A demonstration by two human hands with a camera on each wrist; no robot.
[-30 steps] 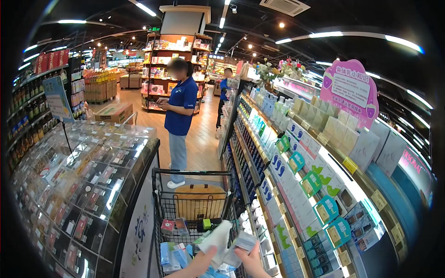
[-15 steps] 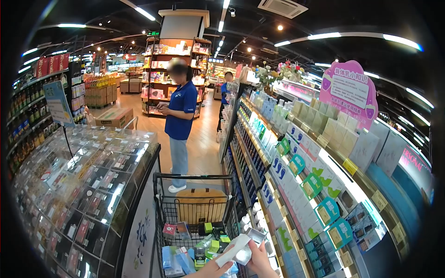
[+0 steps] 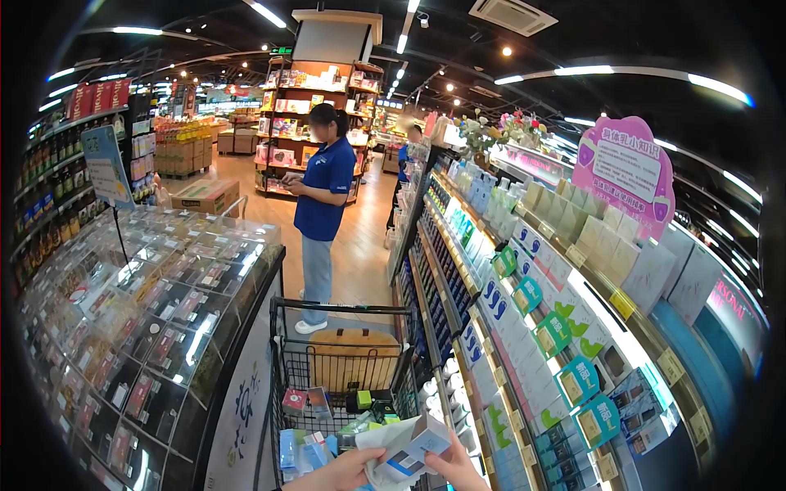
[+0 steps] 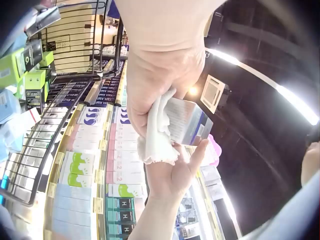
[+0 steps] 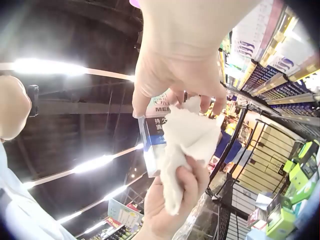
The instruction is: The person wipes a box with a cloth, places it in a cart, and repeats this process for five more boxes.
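Over the near end of a shopping cart (image 3: 340,304), both hands are at a small box (image 3: 417,446) with white, grey and blue panels. My right hand (image 3: 455,468) grips the box by its side, thumb on the near face. A crumpled white cloth (image 5: 192,132) is bunched in my left hand (image 3: 352,468), which pinches it against the box. From the left wrist view, the cloth hangs below the left fingers and covers part of the box. In the right wrist view, printed lettering shows on the box between the right fingers and the cloth.
The cart basket holds several small boxes, among them green-and-black ones (image 5: 281,222) and light blue ones (image 3: 288,448). Stocked shelves (image 3: 524,327) run close along the right. Clear-lidded bins (image 3: 164,327) line the left. A person in a blue shirt (image 3: 323,196) stands beyond the cart.
The box has turned so that its blue-banded face shows in the head view. The cloth has shifted toward its left side. Both hands stay together over the cart.
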